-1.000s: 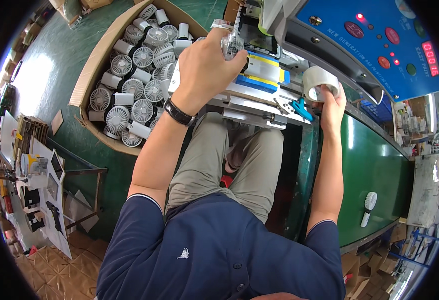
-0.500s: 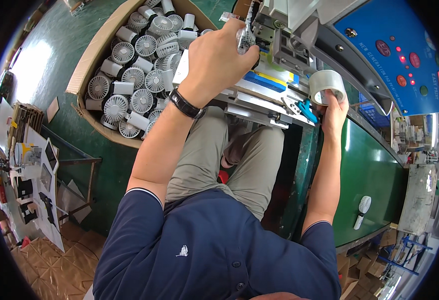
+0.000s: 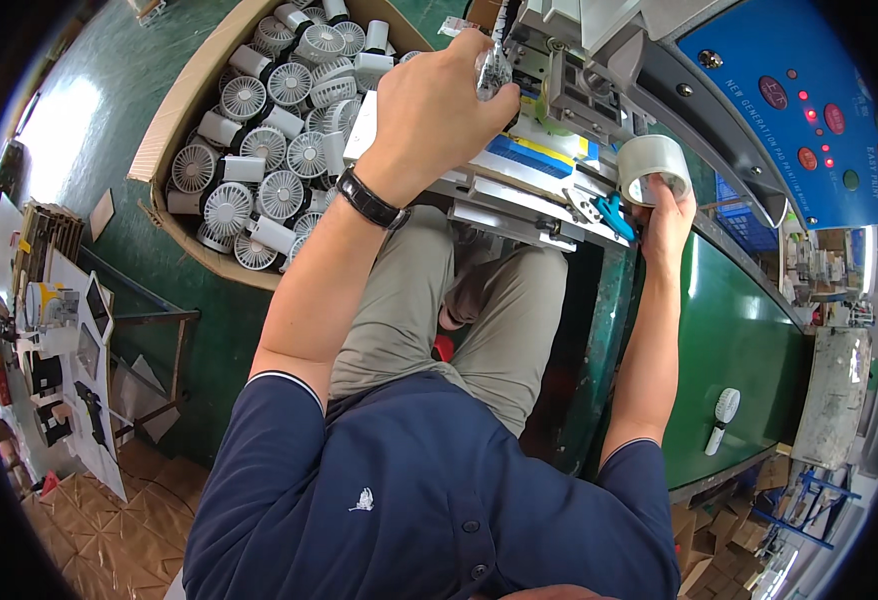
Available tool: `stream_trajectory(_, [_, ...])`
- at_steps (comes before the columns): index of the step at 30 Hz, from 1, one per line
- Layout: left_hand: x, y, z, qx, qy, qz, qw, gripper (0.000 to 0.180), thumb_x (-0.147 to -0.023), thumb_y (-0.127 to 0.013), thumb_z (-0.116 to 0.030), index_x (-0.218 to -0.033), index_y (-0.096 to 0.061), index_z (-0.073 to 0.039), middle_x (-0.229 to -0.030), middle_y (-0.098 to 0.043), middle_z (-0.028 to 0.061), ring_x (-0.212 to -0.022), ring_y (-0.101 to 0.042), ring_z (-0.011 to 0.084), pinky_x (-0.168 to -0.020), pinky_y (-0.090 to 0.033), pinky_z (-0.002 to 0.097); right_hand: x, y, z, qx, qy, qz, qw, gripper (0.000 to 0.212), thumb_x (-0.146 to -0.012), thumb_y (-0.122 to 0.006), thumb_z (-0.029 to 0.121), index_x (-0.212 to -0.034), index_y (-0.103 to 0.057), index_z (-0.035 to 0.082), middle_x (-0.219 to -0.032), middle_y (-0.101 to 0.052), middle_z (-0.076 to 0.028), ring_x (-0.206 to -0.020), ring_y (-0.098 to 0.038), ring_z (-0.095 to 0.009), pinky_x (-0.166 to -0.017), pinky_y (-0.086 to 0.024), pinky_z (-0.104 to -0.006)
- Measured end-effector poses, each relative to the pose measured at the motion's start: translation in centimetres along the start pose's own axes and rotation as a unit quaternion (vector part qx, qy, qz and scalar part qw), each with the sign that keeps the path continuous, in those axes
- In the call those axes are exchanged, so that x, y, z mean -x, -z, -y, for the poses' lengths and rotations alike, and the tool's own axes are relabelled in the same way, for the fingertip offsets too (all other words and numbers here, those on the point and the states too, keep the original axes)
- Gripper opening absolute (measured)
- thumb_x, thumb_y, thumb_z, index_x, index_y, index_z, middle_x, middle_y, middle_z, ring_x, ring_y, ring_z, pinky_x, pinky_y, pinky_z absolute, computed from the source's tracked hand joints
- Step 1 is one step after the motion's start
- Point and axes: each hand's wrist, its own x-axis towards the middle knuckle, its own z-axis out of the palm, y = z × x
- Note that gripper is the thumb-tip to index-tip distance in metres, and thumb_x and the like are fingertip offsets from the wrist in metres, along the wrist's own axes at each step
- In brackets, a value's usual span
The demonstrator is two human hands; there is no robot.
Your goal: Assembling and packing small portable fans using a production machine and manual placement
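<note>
My right hand (image 3: 668,222) is closed on a wide roll of clear tape (image 3: 652,157), with fingers in its core, at the right end of the machine's bed. Next to that hand lies a teal-handled tool or clamp (image 3: 614,217). My left hand (image 3: 437,108) reaches up to the pad printing machine (image 3: 584,95), its thumb and fingers curled round a shiny, clear-grey crumpled thing (image 3: 493,74) whose kind I cannot make out. A white block-like piece (image 3: 362,130) shows beside the left wrist, partly hidden by it.
An open cardboard box (image 3: 147,150) full of white handheld fans (image 3: 281,195) stands at the left. The blue control panel (image 3: 789,110) with red lights is at the upper right. One white fan (image 3: 723,420) lies on the green table (image 3: 729,340). Metal rails (image 3: 514,220) run above my knees.
The whole view has shifted very slightly. Both hands keep their places and their grips, and nothing else has visibly moved.
</note>
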Motion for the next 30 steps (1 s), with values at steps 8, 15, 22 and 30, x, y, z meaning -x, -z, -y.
stream_trajectory(8, [-0.1, -0.4, 0.3, -0.013, -0.021, -0.026, 0.999, 0.044, -0.087, -0.076, -0.038, -0.122, -0.074, -0.011, -0.067, -0.063, 0.0004, -0.057, -0.061, 0.0214, -0.055, -0.046, 0.0329, 0.2, 0.1, 0.4, -0.005, 0.003, 0.017, 1.0, 0.032, -0.099, -0.061, 0.009, -0.13, -0.063, 0.0, -0.1, -0.071, -0.015, -0.066, -0.06, -0.014, -0.053, -0.049, -0.0226])
stream_trajectory(15, [2.2, 2.4, -0.1, 0.114, -0.024, -0.082, 0.99, 0.042, -0.089, -0.081, -0.027, -0.127, -0.073, -0.011, -0.067, -0.064, -0.0009, -0.052, -0.048, 0.0114, -0.049, -0.036, 0.0267, 1.6, 1.0, 1.4, -0.06, 0.092, 0.026, 0.994, 0.033, -0.1, -0.062, 0.009, -0.132, -0.059, 0.0, -0.109, -0.071, -0.019, -0.079, -0.067, -0.02, -0.054, -0.052, -0.0244])
stream_trajectory(22, [6.7, 6.1, 1.4, 0.203, -0.043, -0.167, 0.964, 0.049, -0.083, -0.084, -0.019, -0.129, -0.072, -0.005, -0.06, -0.051, -0.0061, -0.049, -0.036, 0.0079, -0.046, -0.029, 0.0231, 6.4, 1.6, 1.7, -0.105, 0.245, 0.054, 0.962, 0.035, -0.098, -0.063, 0.01, -0.131, -0.056, 0.0, -0.121, -0.069, -0.023, -0.102, -0.069, -0.029, -0.071, -0.06, -0.0339])
stream_trajectory(30, [8.2, 7.2, 2.1, 0.235, -0.036, -0.182, 0.954, 0.051, -0.082, -0.085, -0.017, -0.13, -0.072, -0.003, -0.059, -0.046, -0.0073, -0.05, -0.032, 0.0063, -0.046, -0.025, 0.0212, 7.3, 1.1, 3.2, -0.073, 0.342, 0.13, 0.928, 0.038, -0.097, -0.065, 0.01, -0.134, -0.056, 0.002, -0.126, -0.067, -0.025, -0.108, -0.067, -0.032, -0.083, -0.053, -0.0392])
